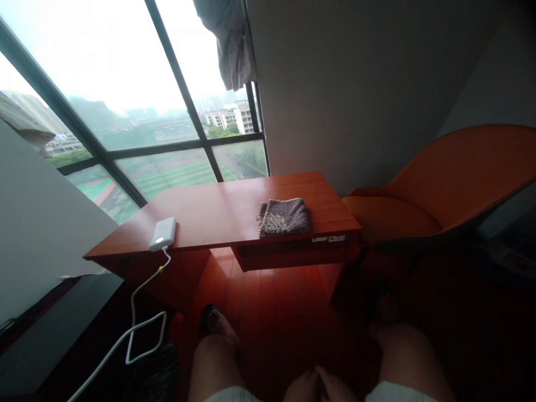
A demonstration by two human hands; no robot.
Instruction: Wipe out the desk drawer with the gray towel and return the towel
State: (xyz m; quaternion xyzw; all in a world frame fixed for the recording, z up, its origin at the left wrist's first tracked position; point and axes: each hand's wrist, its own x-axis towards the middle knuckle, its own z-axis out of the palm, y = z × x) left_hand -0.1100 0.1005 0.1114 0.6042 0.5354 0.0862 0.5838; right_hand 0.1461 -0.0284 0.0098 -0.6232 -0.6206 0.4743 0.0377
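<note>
Hands (319,386) together between knees, grip unclear; towel (283,216) at desk (218,212) front edge.

Large window (125,111) with dark frame at left, hazy daylight, buildings and green field outside. Grey curtain (232,44) bunched at top. Plain wall (355,84) behind red wooden desk (218,215). Orange chair (439,184) at right. Reddish wooden floor (272,312), dim.

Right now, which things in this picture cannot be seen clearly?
- Left hand and right hand: head view, cut by the bottom edge; grip unclear.
- White cable: its far end leaves at the bottom edge.
- Labels on the desk front: too small to read.
- Orange chair: cut by the right edge.
</note>
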